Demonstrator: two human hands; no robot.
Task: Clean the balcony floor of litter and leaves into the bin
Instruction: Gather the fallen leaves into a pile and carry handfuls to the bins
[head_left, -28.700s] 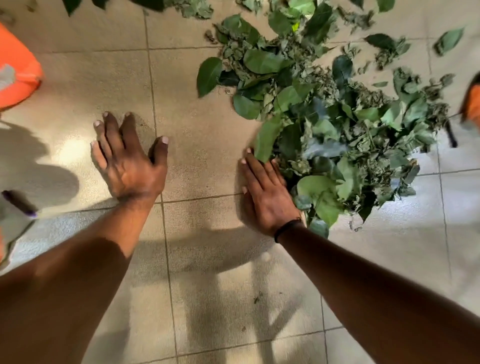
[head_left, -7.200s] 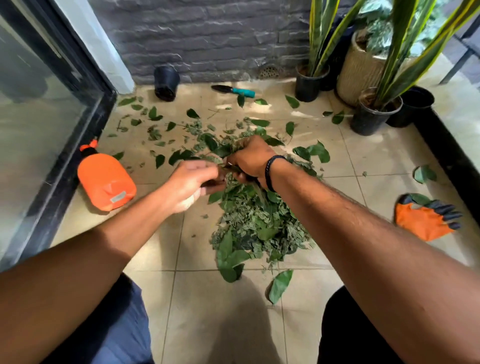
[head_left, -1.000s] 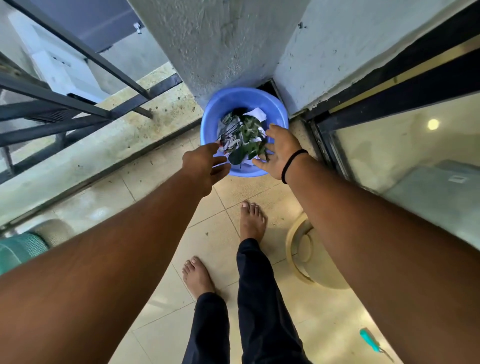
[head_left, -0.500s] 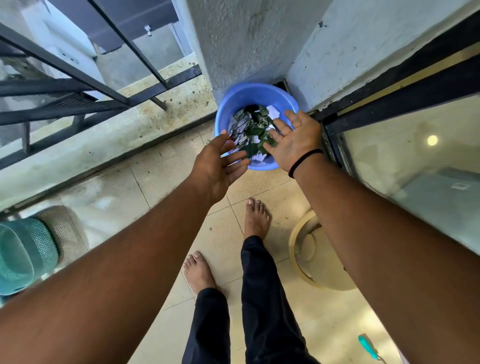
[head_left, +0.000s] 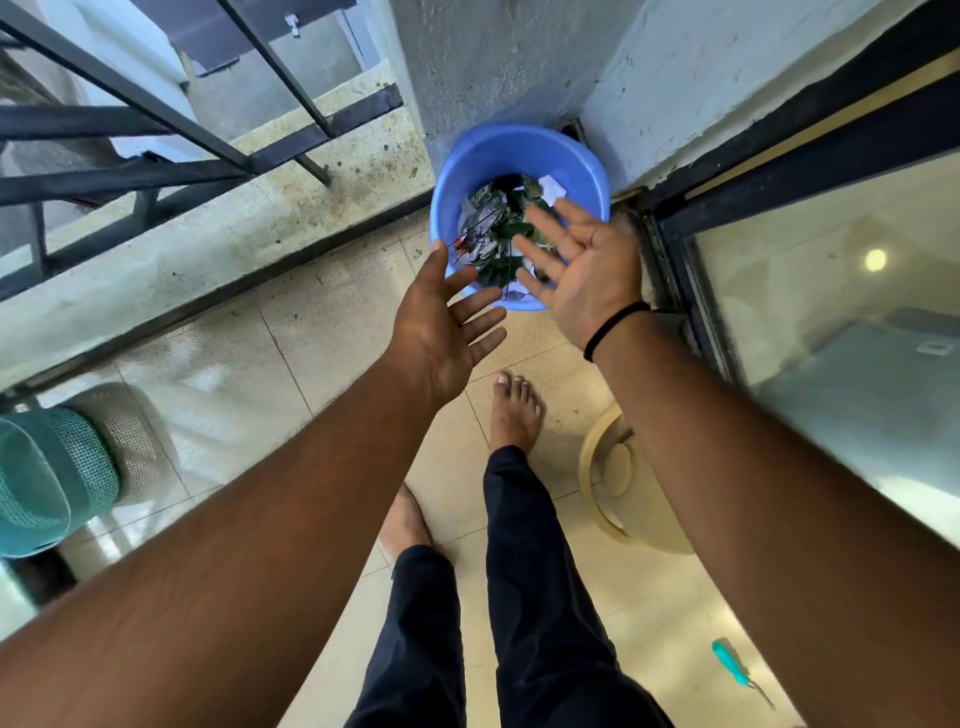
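Two hands, left hand (head_left: 439, 332) and right hand (head_left: 584, 270), spread empty above round blue plastic bin (head_left: 480, 156), upper centre, holding green leaves (head_left: 498, 244). Drop step looks finished; next, fetch remaining litter.

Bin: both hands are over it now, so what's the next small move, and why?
Probably draw both hands back and turn away for more leaves. The left hand and right hand are open and empty above the bin, and the leaves already lie inside.
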